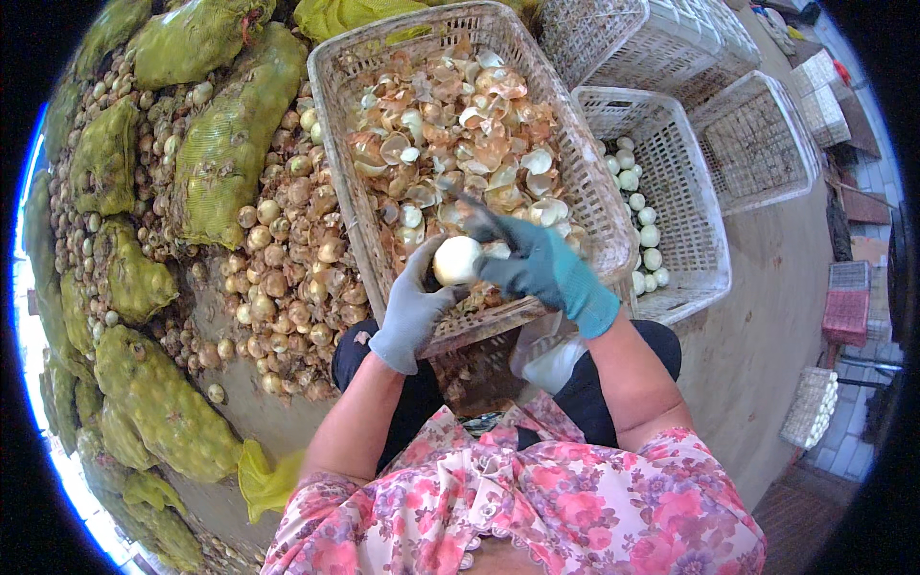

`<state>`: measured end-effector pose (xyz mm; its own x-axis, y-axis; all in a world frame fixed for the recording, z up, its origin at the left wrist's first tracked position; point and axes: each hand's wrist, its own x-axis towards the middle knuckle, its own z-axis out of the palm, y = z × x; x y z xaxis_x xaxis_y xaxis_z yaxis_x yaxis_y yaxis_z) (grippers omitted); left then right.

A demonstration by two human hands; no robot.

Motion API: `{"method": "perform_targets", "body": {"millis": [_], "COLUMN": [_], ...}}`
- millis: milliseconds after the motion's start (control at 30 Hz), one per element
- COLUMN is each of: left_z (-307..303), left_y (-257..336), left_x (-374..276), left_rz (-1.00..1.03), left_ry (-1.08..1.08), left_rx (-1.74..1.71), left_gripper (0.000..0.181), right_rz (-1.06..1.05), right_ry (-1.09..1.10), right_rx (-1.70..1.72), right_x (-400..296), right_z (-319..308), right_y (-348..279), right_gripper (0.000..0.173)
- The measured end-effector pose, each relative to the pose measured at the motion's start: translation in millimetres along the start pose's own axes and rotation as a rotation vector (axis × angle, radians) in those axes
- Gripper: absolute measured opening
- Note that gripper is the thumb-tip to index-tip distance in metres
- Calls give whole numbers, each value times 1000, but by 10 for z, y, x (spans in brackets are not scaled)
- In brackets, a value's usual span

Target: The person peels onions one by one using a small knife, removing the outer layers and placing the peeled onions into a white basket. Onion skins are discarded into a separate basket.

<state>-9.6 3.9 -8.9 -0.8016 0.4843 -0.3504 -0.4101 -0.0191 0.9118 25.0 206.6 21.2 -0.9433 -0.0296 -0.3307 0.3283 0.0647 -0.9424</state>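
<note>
My left hand (415, 305), in a grey glove, holds a peeled white onion (457, 261) above a dirty white plastic crate (336, 154). My right hand (535, 262), in a teal glove with dark-coated fingers, is at the onion's right side. Its fingers are blurred by motion. A dark slender shape extends from them toward the upper left; whether it is a finger or a small tool I cannot tell. Beneath both hands, loose onion skins (460, 154) fill much of the crate.
A second white crate (693, 237), right of the first, holds peeled onions (649, 236). Another crate (755, 144) stands beyond it, near stacked crates (654, 50). Unpeeled onions (298, 251) are heaped on the floor at left, among yellow-green mesh sacks (223, 136).
</note>
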Motion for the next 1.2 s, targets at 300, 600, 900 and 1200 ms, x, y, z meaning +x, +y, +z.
{"method": "perform_targets", "body": {"millis": [300, 600, 900, 1200], "left_z": [-8, -68, -208, -2344], "left_y": [14, 242, 450, -909], "left_x": [-53, 10, -144, 82], "left_rz": [-38, -164, 533, 85], "left_ry": [-125, -11, 318, 791], "left_rx": [95, -125, 851, 943], "left_gripper": [73, 55, 69, 44], "right_rz": [75, 91, -144, 86], "right_ry": [-33, -310, 598, 676], "right_rx": [52, 643, 90, -145], "right_x": [-117, -82, -585, -199], "right_z": [142, -206, -1702, -963], "right_y": [74, 375, 453, -159], "right_gripper": [62, 76, 43, 38]}}
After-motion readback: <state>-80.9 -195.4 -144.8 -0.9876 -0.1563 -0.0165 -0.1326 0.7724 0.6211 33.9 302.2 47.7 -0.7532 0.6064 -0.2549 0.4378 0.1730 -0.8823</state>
